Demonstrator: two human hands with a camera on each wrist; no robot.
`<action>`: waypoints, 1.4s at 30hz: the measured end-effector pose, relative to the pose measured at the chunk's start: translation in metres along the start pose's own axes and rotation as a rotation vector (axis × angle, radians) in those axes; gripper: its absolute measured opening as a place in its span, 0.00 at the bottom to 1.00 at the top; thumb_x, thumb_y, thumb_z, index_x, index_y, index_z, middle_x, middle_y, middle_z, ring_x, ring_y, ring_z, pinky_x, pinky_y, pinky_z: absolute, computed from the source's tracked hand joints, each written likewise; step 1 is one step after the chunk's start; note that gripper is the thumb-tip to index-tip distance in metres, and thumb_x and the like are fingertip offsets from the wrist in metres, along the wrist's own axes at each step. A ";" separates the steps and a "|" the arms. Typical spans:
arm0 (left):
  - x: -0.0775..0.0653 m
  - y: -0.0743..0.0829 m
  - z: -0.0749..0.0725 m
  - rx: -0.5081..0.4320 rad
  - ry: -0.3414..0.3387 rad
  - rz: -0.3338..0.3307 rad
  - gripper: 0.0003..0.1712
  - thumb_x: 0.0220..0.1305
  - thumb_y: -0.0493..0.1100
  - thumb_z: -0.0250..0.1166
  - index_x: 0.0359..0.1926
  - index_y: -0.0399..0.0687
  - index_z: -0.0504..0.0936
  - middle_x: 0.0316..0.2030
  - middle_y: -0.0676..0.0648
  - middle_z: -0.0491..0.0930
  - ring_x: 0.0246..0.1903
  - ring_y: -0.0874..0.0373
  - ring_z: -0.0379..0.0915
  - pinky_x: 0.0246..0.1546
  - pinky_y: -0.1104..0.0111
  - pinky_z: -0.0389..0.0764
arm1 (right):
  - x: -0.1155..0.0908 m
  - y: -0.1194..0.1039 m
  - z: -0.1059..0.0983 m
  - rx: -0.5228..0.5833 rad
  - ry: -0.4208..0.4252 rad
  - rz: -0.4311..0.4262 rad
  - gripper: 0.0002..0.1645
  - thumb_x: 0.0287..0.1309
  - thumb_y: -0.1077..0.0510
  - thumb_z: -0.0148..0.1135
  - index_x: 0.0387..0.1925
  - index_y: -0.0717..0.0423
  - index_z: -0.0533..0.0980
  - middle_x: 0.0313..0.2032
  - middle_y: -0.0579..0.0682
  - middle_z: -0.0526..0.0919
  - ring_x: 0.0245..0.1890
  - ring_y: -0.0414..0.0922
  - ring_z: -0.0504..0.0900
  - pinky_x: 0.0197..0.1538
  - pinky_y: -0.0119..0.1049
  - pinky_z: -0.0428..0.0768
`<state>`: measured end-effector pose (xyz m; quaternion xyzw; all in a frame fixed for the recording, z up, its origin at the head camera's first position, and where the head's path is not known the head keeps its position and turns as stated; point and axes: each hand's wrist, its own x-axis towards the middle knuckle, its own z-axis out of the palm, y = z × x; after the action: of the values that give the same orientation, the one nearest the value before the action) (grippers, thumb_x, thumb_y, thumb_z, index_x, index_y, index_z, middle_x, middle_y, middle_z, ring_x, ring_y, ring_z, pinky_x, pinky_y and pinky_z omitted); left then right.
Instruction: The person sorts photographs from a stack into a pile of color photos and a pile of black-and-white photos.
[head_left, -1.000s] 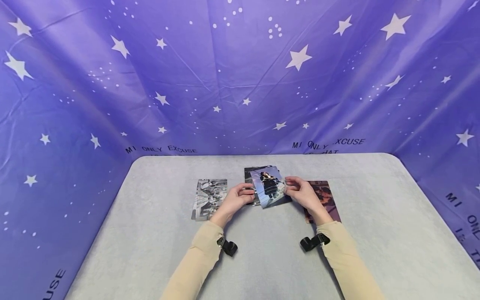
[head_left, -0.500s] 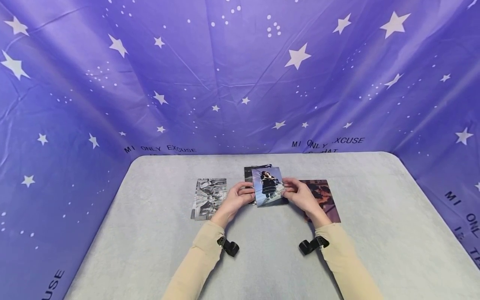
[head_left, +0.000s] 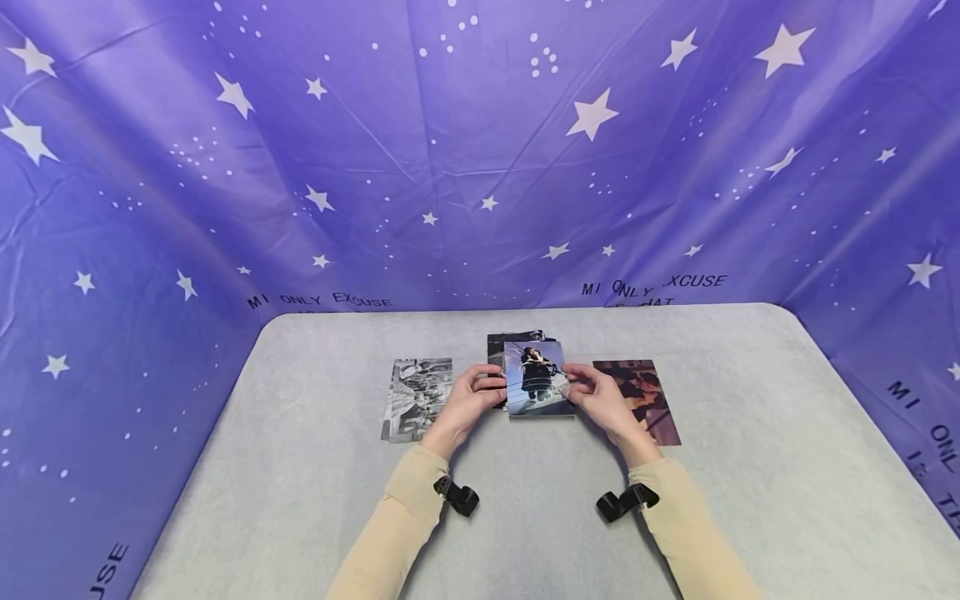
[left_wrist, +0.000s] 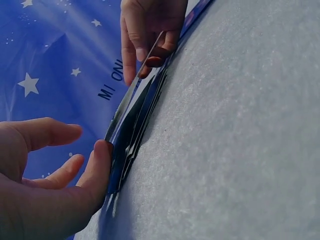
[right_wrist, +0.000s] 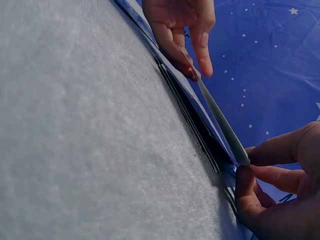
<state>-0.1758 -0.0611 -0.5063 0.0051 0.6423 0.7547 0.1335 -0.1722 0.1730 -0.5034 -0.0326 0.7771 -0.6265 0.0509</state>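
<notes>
Straightening a photo (head_left: 534,379) over a pile (head_left: 497,346), seemingly, the right hand (head_left: 603,404) pinches one edge, the left hand (head_left: 467,402), loosely spread, touches another, and level lowering seems called for next.

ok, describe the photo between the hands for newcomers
On the gray table, find the left hand and right hand. They hold the bluish photo between them. Unlike the grayscale photo at left and reddish photo at right, it shows dark clothing on blue.
</notes>
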 end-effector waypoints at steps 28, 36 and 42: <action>0.004 -0.001 0.025 -0.016 -0.089 0.017 0.30 0.53 0.22 0.60 0.60 0.30 0.71 0.43 0.32 0.80 0.34 0.61 0.77 0.39 0.71 0.78 | -0.024 -0.002 -0.028 0.107 -0.032 0.057 0.33 0.58 0.68 0.61 0.65 0.70 0.64 0.51 0.65 0.74 0.43 0.36 0.77 0.43 0.25 0.77; 0.006 -0.002 0.038 -0.017 -0.111 0.032 0.30 0.53 0.21 0.60 0.61 0.26 0.69 0.45 0.27 0.77 0.32 0.63 0.76 0.37 0.72 0.78 | -0.026 0.001 -0.041 0.079 -0.031 0.040 0.33 0.58 0.69 0.61 0.64 0.70 0.64 0.45 0.61 0.77 0.39 0.36 0.79 0.42 0.26 0.78; 0.008 -0.005 0.051 -0.014 -0.104 0.032 0.30 0.52 0.20 0.60 0.59 0.28 0.71 0.42 0.32 0.79 0.33 0.62 0.77 0.36 0.74 0.78 | -0.029 0.004 -0.052 0.048 -0.009 0.019 0.32 0.57 0.70 0.61 0.63 0.72 0.66 0.42 0.59 0.78 0.37 0.36 0.79 0.41 0.26 0.78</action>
<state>-0.1735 -0.0090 -0.5038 0.0537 0.6289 0.7601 0.1546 -0.1498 0.2277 -0.4954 -0.0270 0.7620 -0.6441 0.0612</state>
